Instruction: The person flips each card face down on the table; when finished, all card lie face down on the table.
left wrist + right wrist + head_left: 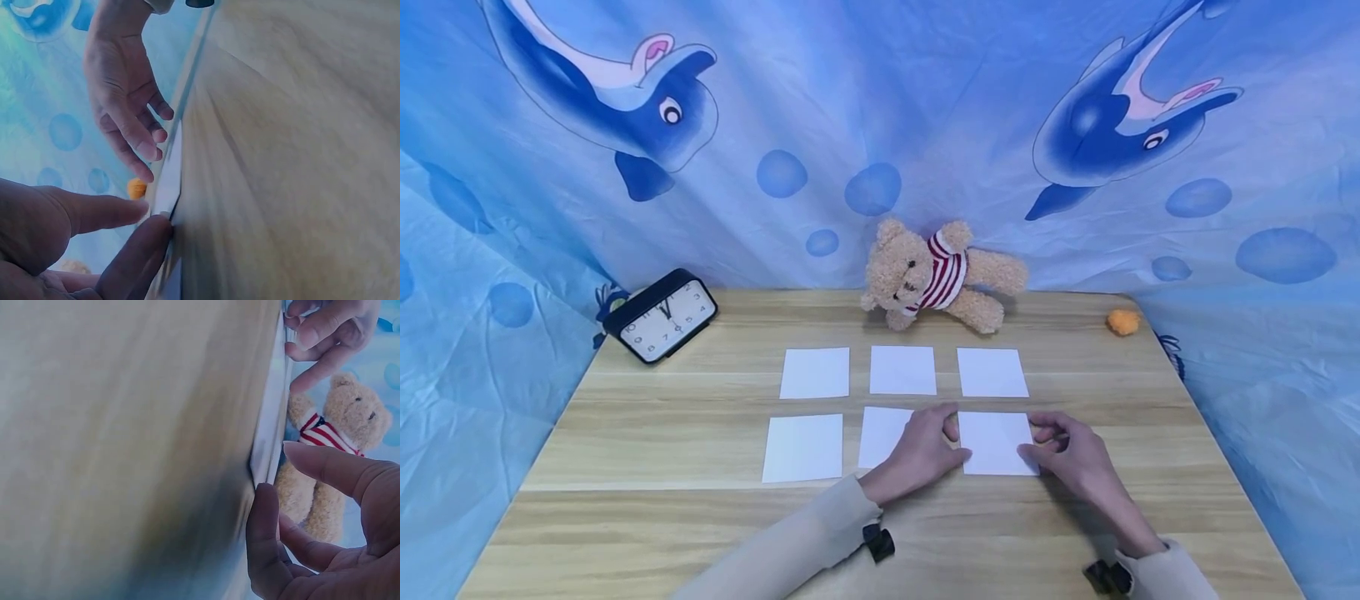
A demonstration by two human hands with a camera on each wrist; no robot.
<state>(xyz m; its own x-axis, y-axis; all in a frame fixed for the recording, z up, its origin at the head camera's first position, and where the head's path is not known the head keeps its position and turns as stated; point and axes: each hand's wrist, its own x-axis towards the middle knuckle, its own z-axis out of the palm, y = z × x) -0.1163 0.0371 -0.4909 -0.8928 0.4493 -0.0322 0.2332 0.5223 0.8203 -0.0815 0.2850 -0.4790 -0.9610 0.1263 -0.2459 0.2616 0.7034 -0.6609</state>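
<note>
Both hands are at the lower right white card (pixel 997 443), which lies flat on the wooden table (pixel 700 525). My left hand (pixel 922 450) is at its left edge, thumb at the lower part and index finger near the upper corner. It partly covers the lower middle card (pixel 881 435). My right hand (pixel 1072 454) is at the right edge, its thumb tip over the border and its fingers beside it. In the right wrist view a gap shows between thumb (pixel 263 503) and index finger (pixel 312 460) at the card's corner.
Other white cards form the rest of two rows: upper left (pixel 815 372), upper middle (pixel 902 370), upper right (pixel 992 372), lower left (pixel 803 448). A teddy bear (pixel 946 279) lies behind them. A black clock (pixel 662 317) stands back left; a small orange object (pixel 1123 322) sits back right.
</note>
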